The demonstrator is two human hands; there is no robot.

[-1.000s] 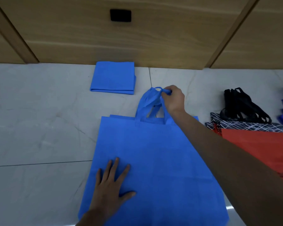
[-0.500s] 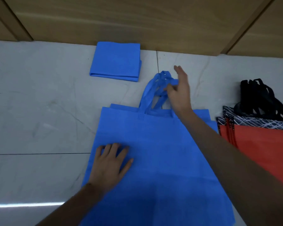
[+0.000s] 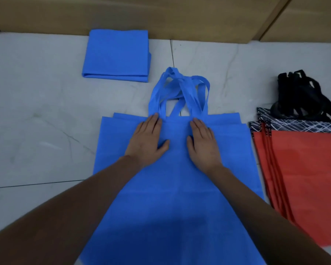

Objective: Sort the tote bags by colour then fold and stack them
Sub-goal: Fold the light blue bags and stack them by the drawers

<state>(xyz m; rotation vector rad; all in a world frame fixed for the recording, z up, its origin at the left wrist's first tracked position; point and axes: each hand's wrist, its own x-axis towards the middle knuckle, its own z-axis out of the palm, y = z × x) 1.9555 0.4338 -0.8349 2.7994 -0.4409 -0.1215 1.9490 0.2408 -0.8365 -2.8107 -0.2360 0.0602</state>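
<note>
Folded bag (image 3: 116,54): one blue bundle, far left
Left hand (image 3: 147,139): flat, fingers straight, pressing the pile's top edge, gripping nothing
Blue pile (image 3: 176,197): centre, on the floor (image 3: 36,131); at least two bags by the offset edges; probably soft, light and limp, best pinched at corners or handles (image 3: 180,88)
Right hand (image 3: 203,144): flat, pressing likewise
Red bags (image 3: 304,169): about four edges

Extends both bare forearms forward, converging from the lower corners. Rests the left hand (image 3: 147,139) and right hand (image 3: 203,144) flat, palms down, side by side, near each other but apart. Holds fingers (image 3: 153,121) straight and close together, pointing away from the body, thumbs angled inward toward each other
</note>
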